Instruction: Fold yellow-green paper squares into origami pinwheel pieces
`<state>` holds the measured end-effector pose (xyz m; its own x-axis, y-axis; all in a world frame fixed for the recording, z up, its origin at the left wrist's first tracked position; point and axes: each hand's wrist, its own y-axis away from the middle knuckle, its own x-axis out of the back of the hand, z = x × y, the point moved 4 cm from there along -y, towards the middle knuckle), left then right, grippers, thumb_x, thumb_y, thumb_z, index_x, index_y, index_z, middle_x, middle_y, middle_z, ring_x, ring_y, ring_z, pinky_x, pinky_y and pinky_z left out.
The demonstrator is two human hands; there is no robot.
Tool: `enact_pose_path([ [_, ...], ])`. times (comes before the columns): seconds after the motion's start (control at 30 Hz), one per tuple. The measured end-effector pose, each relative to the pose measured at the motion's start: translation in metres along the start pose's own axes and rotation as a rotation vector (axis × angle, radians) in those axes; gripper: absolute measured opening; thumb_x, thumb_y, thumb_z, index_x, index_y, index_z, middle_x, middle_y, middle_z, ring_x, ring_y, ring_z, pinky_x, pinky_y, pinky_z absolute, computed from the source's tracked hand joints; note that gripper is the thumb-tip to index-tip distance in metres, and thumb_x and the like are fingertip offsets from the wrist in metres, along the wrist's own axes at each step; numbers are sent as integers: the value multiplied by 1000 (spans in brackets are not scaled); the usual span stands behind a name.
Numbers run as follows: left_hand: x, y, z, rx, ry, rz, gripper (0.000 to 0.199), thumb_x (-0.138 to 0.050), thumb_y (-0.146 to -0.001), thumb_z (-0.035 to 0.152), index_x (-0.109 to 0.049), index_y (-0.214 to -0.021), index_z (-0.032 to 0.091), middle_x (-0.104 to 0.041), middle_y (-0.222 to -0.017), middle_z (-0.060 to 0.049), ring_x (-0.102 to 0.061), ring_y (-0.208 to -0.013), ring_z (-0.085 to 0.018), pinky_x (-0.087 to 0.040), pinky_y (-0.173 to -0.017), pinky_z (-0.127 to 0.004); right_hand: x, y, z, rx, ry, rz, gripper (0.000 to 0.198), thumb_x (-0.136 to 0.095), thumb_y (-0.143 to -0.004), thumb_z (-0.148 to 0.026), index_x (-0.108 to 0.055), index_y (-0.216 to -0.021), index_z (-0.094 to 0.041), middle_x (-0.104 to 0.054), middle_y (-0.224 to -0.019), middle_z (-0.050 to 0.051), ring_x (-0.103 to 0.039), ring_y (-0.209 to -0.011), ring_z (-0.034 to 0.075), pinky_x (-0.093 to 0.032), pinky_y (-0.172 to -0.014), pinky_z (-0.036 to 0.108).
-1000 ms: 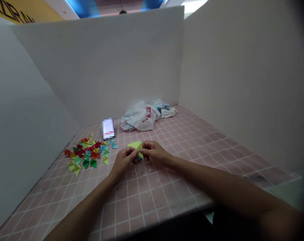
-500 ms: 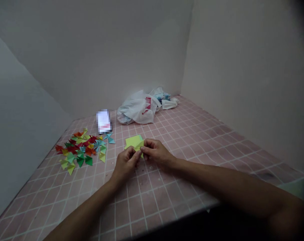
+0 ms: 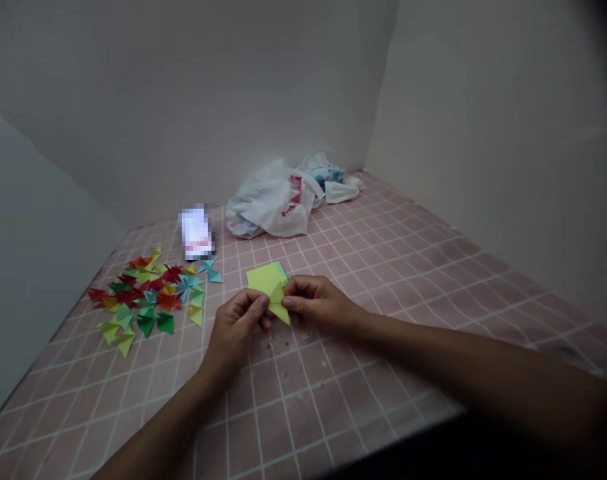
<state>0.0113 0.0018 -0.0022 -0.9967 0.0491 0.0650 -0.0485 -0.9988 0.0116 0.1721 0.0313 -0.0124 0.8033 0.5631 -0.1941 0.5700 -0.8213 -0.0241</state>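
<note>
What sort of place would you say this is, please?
It looks like a walled-in work corner or booth, though I cannot be certain: plain walls stand around a pink grid-patterned tabletop, and colourful folded paper pieces lie near the left hand.

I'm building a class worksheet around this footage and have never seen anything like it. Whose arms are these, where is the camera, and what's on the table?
There is no machine here: these are a person's own bare hands, seen by a camera worn on the head, looking forward and down. The left hand and right hand hold a small yellow folded paper between their fingers. Just behind it are yellow paper sheets. On the pink grid-patterned surface, to the left, lie many colourful folded paper pieces. Farther back are a phone with a blurred, bright screen, and a white plastic bag with red print.
</note>
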Motion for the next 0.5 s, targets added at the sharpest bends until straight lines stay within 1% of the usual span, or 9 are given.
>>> enact_pose_path([
  [0.13, -5, 4, -10, 131, 173, 8, 33, -73, -83, 45, -61, -69, 17, -59, -56, 4, -50, -55, -10, -38, -58, -21, -1, 1, 5, -71, -143, -35, 24, -71, -82, -37, -57, -81, -18, -60, -59, -3, -53, -51, 9, -39, -50, 22],
  [0.27, -15, 8, -14, 218, 304, -7, 39, -77, -79, 50, -59, -67, 17, -56, -53, 4, -46, -52, -9, -35, -55, -21, -3, 3, 7, -95, -228, -90, 29, -76, -80, -41, -60, -81, -17, -62, -61, -2, -55, -53, 9, -39, -50, 21],
  [0.4, -22, 10, -11, 249, 379, -34, 40, -77, -79, 49, -56, -66, 17, -54, -53, 4, -44, -51, -9, -33, -52, -21, -9, 5, 6, -115, -299, -111, 31, -78, -79, -42, -61, -80, -16, -65, -64, -1, -56, -54, 8, -39, -51, 20],
  [0.5, -22, 11, -10, 249, 386, -36, 39, -77, -79, 48, -56, -67, 18, -53, -52, 4, -44, -51, -9, -34, -52, -21, -11, 7, 6, -140, -327, -111, 32, -79, -78, -42, -61, -79, -15, -66, -68, 0, -56, -55, 8, -40, -53, 20],
])
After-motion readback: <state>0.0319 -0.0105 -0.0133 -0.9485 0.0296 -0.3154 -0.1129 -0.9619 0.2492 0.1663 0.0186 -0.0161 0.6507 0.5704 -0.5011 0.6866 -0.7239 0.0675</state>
